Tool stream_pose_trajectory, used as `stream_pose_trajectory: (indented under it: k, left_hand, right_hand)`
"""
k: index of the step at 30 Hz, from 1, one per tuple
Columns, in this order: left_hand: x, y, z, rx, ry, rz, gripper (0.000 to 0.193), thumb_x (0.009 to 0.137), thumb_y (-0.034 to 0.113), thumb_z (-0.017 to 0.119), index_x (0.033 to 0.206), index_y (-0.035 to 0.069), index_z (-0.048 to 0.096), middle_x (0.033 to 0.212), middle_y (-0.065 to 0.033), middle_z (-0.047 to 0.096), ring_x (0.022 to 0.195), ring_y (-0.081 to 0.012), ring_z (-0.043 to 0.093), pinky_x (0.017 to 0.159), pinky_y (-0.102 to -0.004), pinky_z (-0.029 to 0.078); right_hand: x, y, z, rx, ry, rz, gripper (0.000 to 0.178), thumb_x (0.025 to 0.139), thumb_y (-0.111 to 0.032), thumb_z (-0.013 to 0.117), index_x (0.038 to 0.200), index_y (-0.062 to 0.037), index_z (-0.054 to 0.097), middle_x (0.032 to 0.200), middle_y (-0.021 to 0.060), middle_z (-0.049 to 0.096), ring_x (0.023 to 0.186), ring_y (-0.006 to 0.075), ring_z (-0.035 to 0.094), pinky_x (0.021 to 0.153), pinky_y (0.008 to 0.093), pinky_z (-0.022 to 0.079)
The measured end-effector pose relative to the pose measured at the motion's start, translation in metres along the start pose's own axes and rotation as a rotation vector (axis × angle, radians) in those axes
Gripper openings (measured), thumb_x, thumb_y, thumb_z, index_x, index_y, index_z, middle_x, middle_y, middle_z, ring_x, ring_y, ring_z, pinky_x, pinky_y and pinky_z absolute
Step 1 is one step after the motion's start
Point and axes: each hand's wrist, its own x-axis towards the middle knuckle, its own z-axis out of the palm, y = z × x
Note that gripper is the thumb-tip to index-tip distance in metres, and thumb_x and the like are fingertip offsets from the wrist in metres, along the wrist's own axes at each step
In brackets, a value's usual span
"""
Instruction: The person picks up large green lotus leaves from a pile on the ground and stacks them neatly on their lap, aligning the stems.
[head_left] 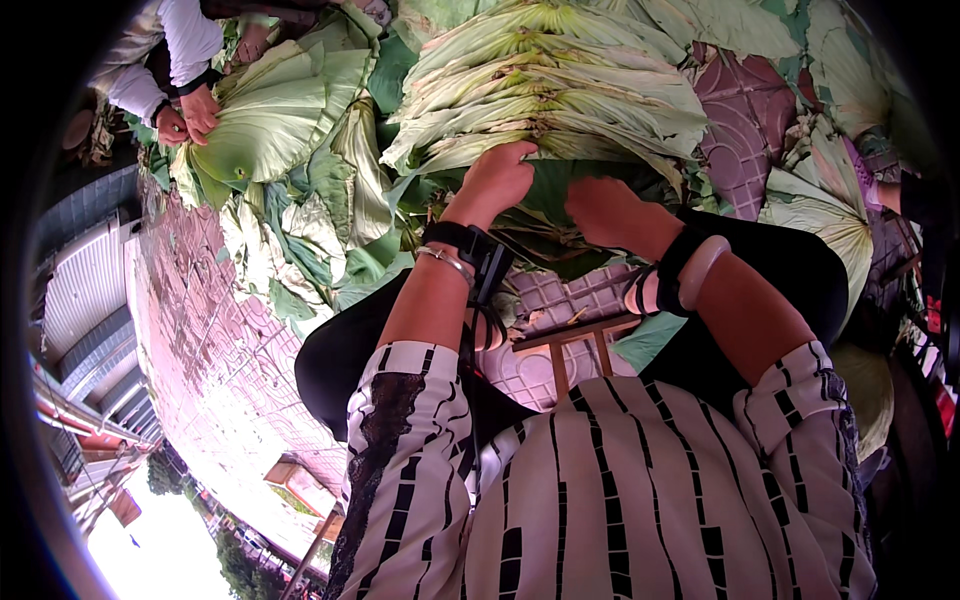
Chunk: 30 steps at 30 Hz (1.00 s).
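Note:
A big stack of overlapping pale green lotus leaves (560, 105), folded with yellowish-brown centres in a row, lies in front of me. My left hand (497, 183) is closed at the near edge of the stack, its fingertips pinching a lotus leaf by the middle fold. To its right, my right hand (618, 215) is curled with its fingers in shadow against a darker green leaf (548, 192) under the near edge. What the right fingers hold there, I cannot make out. Both forearms reach forward over my knees.
Loose and crumpled lotus leaves (290, 240) lie to the left on the paving (220, 300). At far left, another person's hands (190, 118) hold a spread leaf (265, 130). A person's purple sleeve (860, 172) shows at right, beside more leaves. A wooden frame (575, 332) stands between my feet.

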Motion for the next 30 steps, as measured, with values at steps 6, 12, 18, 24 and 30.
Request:
stream_pose_trajectory:
  k: [6,12,18,24,30]
  left_hand:
    - [-0.001,-0.001,0.002,0.039,0.031,0.073,0.041,0.089,0.012,0.048,0.127,0.006,0.063,0.104,-0.0226,0.069,0.095,-0.0319,0.067,0.088,-0.0363,0.05]
    - [-0.003,0.001,0.0,0.025,0.007,0.044,0.04,0.09,0.013,0.048,0.126,0.006,0.063,0.105,-0.0226,0.069,0.097,-0.0333,0.067,0.089,-0.0369,0.05]
    - [0.0,-0.002,0.002,0.039,0.018,0.064,0.04,0.09,0.013,0.048,0.126,0.006,0.064,0.105,-0.0228,0.069,0.098,-0.0333,0.067,0.089,-0.0368,0.05]
    - [0.0,-0.001,0.001,0.029,0.006,0.023,0.041,0.088,0.017,0.05,0.125,0.01,0.065,0.112,-0.0216,0.068,0.106,-0.0354,0.064,0.094,-0.0397,0.048]
    - [0.0,0.0,0.003,0.033,0.015,0.05,0.039,0.09,0.013,0.049,0.125,0.005,0.064,0.104,-0.0232,0.069,0.097,-0.0331,0.067,0.089,-0.0365,0.05]
  right_hand:
    - [0.0,0.005,0.022,-0.027,-0.108,-0.053,0.013,0.074,-0.013,0.062,0.082,-0.0081,0.071,0.096,0.0085,0.065,0.095,0.0314,0.065,0.079,0.046,0.054]
    - [-0.001,0.003,0.017,-0.019,-0.073,-0.088,0.019,0.073,-0.012,0.067,0.088,-0.0013,0.07,0.092,0.018,0.07,0.089,0.0341,0.07,0.08,0.0449,0.056]
    - [-0.001,0.004,0.023,-0.019,-0.039,-0.116,0.022,0.074,-0.012,0.066,0.093,-0.0015,0.068,0.094,0.0165,0.069,0.092,0.034,0.068,0.083,0.0452,0.053]
    - [0.008,0.007,0.004,0.061,0.046,-0.015,0.023,0.073,-0.012,0.065,0.093,-0.0018,0.068,0.094,0.0149,0.069,0.092,0.0346,0.068,0.084,0.0455,0.053]
    - [0.002,0.006,0.027,0.075,0.016,-0.165,0.024,0.073,-0.013,0.064,0.095,-0.0109,0.073,0.099,0.0106,0.07,0.095,0.035,0.067,0.085,0.0454,0.053]
